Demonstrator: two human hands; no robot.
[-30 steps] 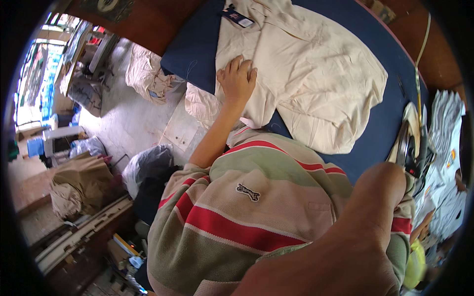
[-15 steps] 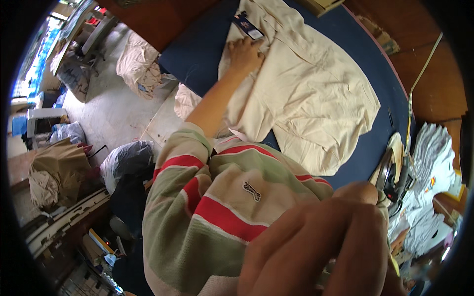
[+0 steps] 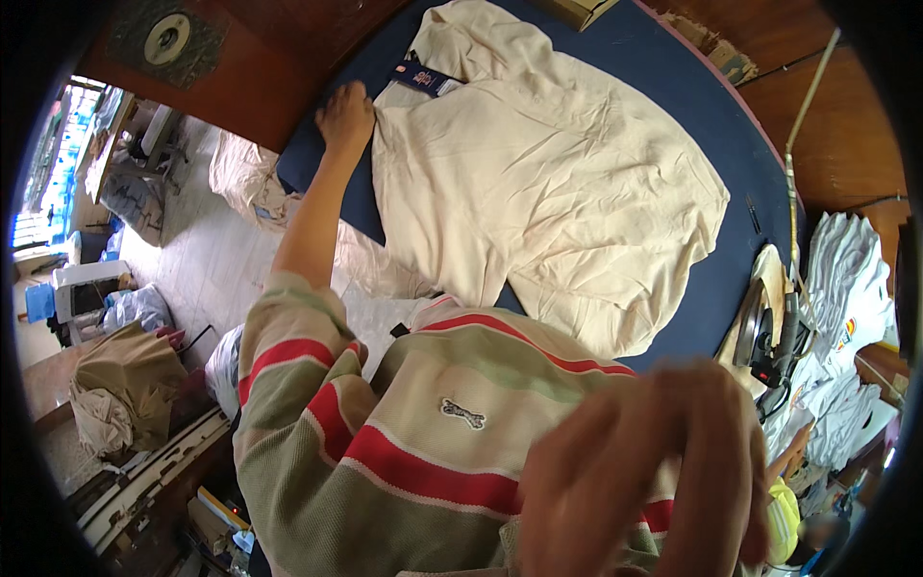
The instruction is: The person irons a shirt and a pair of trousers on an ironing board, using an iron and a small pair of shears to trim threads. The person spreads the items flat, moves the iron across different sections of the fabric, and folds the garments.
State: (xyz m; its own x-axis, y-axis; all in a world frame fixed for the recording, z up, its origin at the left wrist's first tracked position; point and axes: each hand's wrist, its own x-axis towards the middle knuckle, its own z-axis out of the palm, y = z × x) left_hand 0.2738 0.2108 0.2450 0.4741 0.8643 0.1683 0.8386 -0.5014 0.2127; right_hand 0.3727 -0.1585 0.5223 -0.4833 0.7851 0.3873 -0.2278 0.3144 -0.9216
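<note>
A cream cloth garment [image 3: 538, 183], wrinkled and spread out, lies on a dark blue covered table [image 3: 707, 135]. At its upper left is a dark hang tag [image 3: 423, 78] with a pale end. My left hand [image 3: 346, 113] rests on the blue surface just left of the garment's edge and the tag. Its fingers look loosely extended, with nothing seen in them. Large and blurred in the lower right, my right hand [image 3: 644, 471] is raised close in front of my striped sweater [image 3: 423, 423]. Its fingers bend downward, and their tips are hidden.
An iron [image 3: 766, 351] stands at the table's right edge, with a pole and cord [image 3: 791, 192] above it. A small dark tool [image 3: 753, 215] lies nearby. Stacked pale shirts [image 3: 846, 279] are at far right. Cloth bundles [image 3: 248, 178] sit on the floor at left.
My left hand has moved left off the garment onto the blue surface. The tag now lies farther left in view, and the garment's left part looks more spread out. My right hand stays raised.
</note>
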